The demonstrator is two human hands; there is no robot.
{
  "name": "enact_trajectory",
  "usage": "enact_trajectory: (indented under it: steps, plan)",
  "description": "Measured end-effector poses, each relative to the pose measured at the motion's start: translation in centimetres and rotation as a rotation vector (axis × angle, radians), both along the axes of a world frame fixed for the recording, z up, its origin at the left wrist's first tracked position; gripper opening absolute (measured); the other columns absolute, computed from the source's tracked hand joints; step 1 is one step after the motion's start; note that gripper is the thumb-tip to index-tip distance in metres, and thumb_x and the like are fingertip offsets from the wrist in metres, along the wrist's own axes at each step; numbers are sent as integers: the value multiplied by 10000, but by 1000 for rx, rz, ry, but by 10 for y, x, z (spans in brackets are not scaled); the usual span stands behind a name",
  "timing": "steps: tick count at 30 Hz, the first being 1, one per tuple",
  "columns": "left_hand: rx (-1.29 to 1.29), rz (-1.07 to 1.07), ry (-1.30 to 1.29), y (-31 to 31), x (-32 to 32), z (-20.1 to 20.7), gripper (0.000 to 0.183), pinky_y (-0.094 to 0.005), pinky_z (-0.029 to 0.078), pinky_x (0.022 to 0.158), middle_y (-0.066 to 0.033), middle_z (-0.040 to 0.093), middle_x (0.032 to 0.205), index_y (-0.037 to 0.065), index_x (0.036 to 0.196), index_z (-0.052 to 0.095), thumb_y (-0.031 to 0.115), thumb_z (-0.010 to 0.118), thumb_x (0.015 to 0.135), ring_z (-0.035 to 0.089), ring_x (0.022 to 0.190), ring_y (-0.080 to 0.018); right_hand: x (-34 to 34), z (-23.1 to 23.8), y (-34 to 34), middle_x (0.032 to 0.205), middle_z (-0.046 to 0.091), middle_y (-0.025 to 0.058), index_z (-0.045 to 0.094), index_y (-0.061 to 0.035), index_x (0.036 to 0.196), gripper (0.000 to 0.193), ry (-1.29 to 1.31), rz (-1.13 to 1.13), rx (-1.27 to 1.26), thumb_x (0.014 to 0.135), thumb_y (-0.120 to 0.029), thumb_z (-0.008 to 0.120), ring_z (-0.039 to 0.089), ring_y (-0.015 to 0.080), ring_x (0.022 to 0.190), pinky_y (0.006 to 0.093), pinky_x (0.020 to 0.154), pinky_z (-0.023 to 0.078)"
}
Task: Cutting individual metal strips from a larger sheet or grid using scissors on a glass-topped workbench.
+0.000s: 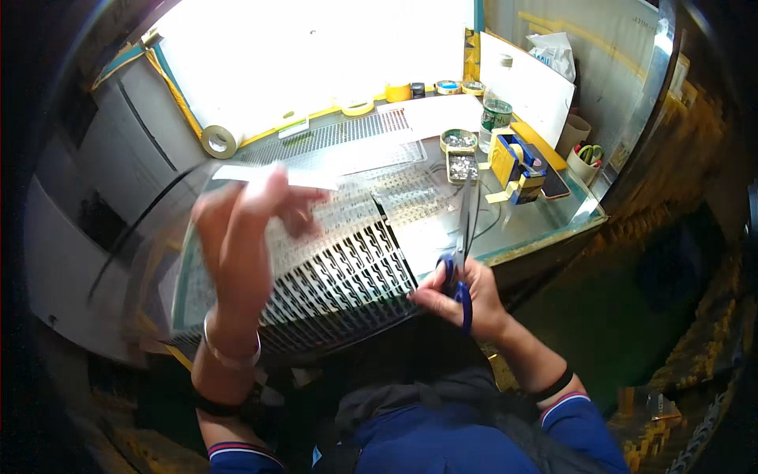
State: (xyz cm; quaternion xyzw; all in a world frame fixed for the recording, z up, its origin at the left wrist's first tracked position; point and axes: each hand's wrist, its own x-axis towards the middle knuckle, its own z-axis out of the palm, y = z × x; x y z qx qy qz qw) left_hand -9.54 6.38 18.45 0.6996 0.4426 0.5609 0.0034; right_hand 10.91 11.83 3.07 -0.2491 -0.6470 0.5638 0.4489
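Note:
My right hand (479, 296) grips a pair of scissors (463, 231) with blue handles. The blades point away from me and lie nearly together. Raised over the left part of the glass table (505, 251), my left hand (251, 225) is smeared by motion. At its fingertips is a narrow white strip (230, 172); whether the fingers hold it or merely pass over it I cannot tell. Below and between the hands lies a sheet with rows of black shapes (347, 265), hanging over the near edge. Paler patterned sheets (403, 189) lie beyond it.
On the right stand a blue-and-yellow tape dispenser (517, 166), a plastic bottle (496, 114), small tins of bits (462, 166), a phone (555, 185) and a cup of tools (584, 162). Tape rolls (219, 142) line the back before a bright white panel (316, 55).

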Motion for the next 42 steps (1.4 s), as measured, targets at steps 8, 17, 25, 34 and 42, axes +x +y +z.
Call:
enact_trajectory:
  steps: [8,17,25,34,42]
  plan:
    - [-883,-114,-607,70,-53,-86,312,-308,448,714,-107,617,887,-1,945,564,274,445,856,574,792,-150,-5,-28,-41,760,618,116,503,-16,749,145,179,52,-600,760,-60,640,608,137,696,229,603,491]
    - [-1551,-606,-366,-50,52,-148,271,-209,454,574,-86,619,749,-51,845,619,200,517,869,564,634,-86,25,-38,-52,771,606,118,514,10,844,244,-14,-22,-624,856,-233,529,585,137,664,239,596,476]
    - [-916,-305,-1228,-21,81,-208,280,-198,439,487,-70,584,772,-30,1005,553,205,521,856,553,611,-114,75,-42,-79,824,558,78,497,49,1017,466,-35,597,-877,915,-380,345,553,129,750,228,684,441]
    - [-922,-300,-1215,-25,89,-222,150,-232,488,526,-76,598,771,-4,895,601,130,571,832,577,620,-130,73,-49,-88,771,545,58,521,51,979,558,221,634,-1174,910,-446,277,548,139,727,245,646,445]
    - [-859,-275,-1208,-26,93,-229,150,-235,497,540,-79,607,765,-13,915,604,107,563,835,584,616,-134,66,-44,-92,675,533,73,533,35,886,553,57,519,-1132,896,-474,316,537,132,597,239,525,439]
